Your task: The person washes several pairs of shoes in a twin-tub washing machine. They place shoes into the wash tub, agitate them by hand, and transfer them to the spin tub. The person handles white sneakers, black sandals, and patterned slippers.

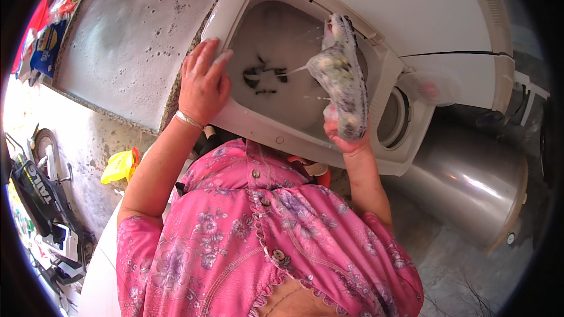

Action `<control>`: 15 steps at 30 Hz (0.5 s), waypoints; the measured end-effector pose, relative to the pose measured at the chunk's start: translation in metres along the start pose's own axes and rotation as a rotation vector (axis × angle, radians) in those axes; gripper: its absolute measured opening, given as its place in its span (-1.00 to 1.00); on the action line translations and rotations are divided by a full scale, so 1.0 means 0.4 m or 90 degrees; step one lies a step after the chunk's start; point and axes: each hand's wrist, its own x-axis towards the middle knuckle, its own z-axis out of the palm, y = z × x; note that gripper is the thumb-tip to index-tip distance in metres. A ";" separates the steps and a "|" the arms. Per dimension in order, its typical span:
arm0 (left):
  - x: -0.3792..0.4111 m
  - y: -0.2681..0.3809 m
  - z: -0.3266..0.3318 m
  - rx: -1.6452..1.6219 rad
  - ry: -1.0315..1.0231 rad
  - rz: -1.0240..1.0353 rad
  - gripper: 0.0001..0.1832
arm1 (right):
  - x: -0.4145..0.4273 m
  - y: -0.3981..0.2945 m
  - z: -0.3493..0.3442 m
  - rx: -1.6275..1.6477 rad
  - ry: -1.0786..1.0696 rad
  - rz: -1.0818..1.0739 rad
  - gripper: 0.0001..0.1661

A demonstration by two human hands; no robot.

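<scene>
My right hand [346, 134] grips one end of a wet shoe [339, 70] coated in suds, holding it above the wash tub. Drops and a thin stream of water fall from it. Below is the cloudy water [277, 31] of a twin-tub washing machine [282, 138]. Something dark and pale [264, 77] shows partly at the water's surface; I cannot tell what it is. My left hand [205, 81] rests with fingers apart on the machine's left rim, holding nothing.
A stone-edged basin [119, 31] of foamy water adjoins the machine's left side. At the right are the smaller spin tub [392, 119] and a steel cylinder [467, 185]. The lid [396, 4] stands raised behind. A yellow plastic bag [119, 166] lies at lower left.
</scene>
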 end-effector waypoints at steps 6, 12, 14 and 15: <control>0.064 0.113 0.001 -0.102 -0.068 0.034 -0.43 | -0.002 0.021 -0.035 0.247 -0.056 0.129 -0.45; 0.141 0.210 0.144 -0.486 -0.155 0.163 -0.50 | 0.019 0.023 0.005 0.229 -0.028 0.146 -0.31; 0.151 0.238 0.160 -0.562 -0.127 0.191 -0.57 | 0.025 0.028 -0.005 0.279 -0.117 0.188 -0.28; 0.153 0.244 0.160 -0.558 -0.137 0.193 -0.58 | 0.029 0.034 -0.016 0.306 -0.168 0.208 -0.27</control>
